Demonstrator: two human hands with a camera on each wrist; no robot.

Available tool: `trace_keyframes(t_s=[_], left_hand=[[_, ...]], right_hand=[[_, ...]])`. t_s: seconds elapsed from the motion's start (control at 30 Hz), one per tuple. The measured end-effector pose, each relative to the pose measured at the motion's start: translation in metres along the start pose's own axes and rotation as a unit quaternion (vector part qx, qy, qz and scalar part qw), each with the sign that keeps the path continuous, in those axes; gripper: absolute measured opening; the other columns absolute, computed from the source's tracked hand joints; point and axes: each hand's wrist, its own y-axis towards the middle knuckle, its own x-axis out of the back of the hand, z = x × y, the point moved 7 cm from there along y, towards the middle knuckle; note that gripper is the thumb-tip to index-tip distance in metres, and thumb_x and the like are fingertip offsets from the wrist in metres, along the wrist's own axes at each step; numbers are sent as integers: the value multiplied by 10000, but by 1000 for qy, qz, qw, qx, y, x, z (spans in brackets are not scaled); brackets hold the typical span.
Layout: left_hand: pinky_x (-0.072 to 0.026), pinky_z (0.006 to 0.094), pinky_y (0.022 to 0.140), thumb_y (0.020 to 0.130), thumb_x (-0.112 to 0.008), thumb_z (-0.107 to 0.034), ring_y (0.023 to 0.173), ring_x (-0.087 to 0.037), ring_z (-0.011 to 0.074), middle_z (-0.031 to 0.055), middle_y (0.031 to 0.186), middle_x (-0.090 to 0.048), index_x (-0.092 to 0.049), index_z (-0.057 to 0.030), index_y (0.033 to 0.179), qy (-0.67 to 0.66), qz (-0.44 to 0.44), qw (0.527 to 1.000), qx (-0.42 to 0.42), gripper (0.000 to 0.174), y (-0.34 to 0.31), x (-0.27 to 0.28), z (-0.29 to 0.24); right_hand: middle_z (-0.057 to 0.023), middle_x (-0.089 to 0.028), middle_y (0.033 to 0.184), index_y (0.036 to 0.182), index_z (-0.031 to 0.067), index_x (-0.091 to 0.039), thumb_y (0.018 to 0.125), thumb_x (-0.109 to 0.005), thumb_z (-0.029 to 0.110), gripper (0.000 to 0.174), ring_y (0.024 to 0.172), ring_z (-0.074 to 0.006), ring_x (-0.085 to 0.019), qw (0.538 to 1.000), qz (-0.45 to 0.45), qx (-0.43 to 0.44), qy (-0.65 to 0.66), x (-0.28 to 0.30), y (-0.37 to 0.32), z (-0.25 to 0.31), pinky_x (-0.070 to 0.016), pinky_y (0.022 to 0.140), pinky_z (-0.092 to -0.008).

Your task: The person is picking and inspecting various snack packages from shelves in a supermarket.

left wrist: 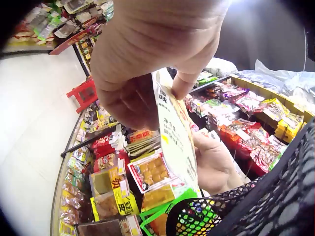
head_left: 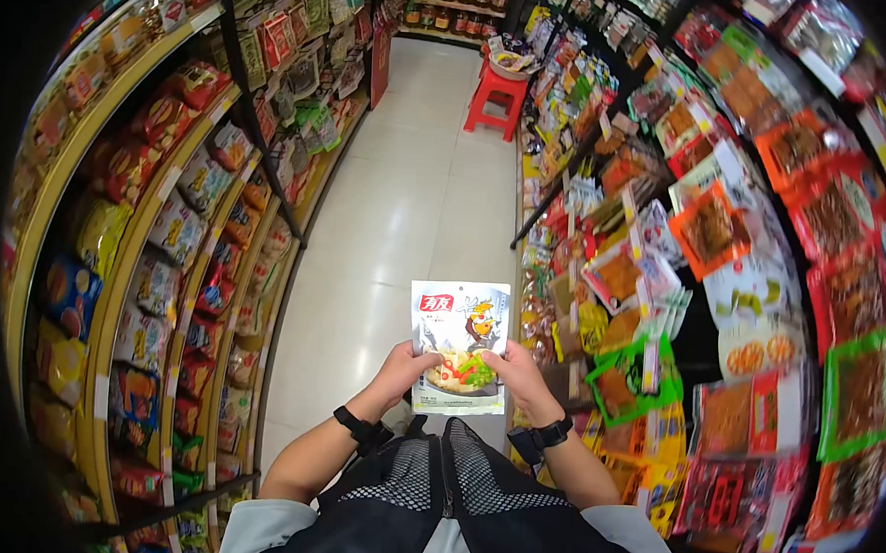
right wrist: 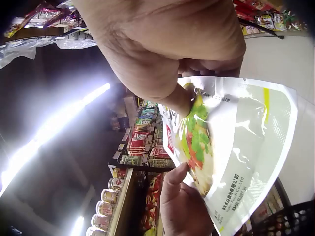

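A white food packet [head_left: 461, 323] with a red logo, a cartoon figure and a picture of a dish is held upright in front of the body. My left hand [head_left: 401, 372] grips its left edge and my right hand [head_left: 520, 378] its right edge, thumbs on the printed front, other fingers behind. In the left wrist view the packet [left wrist: 174, 137] is seen nearly edge-on, the left hand [left wrist: 157, 44] over it. In the right wrist view the packet [right wrist: 246, 132] shows its lower part, pinched by the right hand [right wrist: 172, 44], with the left hand [right wrist: 183, 206] at the far edge.
Snack shelves [head_left: 127, 290] line the left side, and racks of packaged food [head_left: 741, 322] stand close on the right. A tiled aisle floor [head_left: 378, 183] runs between them. Further along are a red stool [head_left: 495, 101] with a bowl on it and shelves of jars [head_left: 454, 21].
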Motion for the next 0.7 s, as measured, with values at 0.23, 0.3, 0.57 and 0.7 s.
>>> trace_keyframes(t_s=[0.23, 0.3, 0.57, 0.7], left_hand=[[-546, 312, 857, 863, -662, -86, 933, -692, 169, 110, 1058, -721, -652, 57, 1140, 36, 28, 999, -7, 312, 139, 13, -109], [-543, 309, 850, 862, -666, -90, 923, -691, 162, 108, 1057, -722, -655, 56, 1138, 58, 20, 998, -9, 313, 176, 14, -132], [-537, 299, 856, 895, -685, -127, 948, -683, 150, 100, 1058, -722, -636, 59, 1163, 92, 47, 995, -15, 330, 366, 47, -221], [-529, 297, 874, 908, -686, -136, 959, -680, 152, 103, 1075, -719, -635, 54, 1176, 109, 32, 993, -19, 333, 470, 46, -291]], right_hand=[[-76, -678, 1150, 1221, -39, -597, 972, -627, 129, 301, 1008, -122, -637, 999, -26, 16, -12, 39, 139, 77, -519, 887, -286], [-73, -675, 1156, 1225, -35, -596, 972, -629, 138, 308, 1008, -120, -637, 1000, -29, -1, -12, 55, 176, 89, -518, 885, -286], [-64, -675, 1161, 1235, -25, -594, 982, -609, 124, 295, 1018, -121, -636, 999, -2, 12, 51, 112, 376, 126, -519, 905, -297], [-63, -672, 1160, 1238, -23, -593, 984, -604, 130, 297, 1005, -117, -638, 999, 12, 33, 39, 154, 485, 178, -527, 884, -286]])
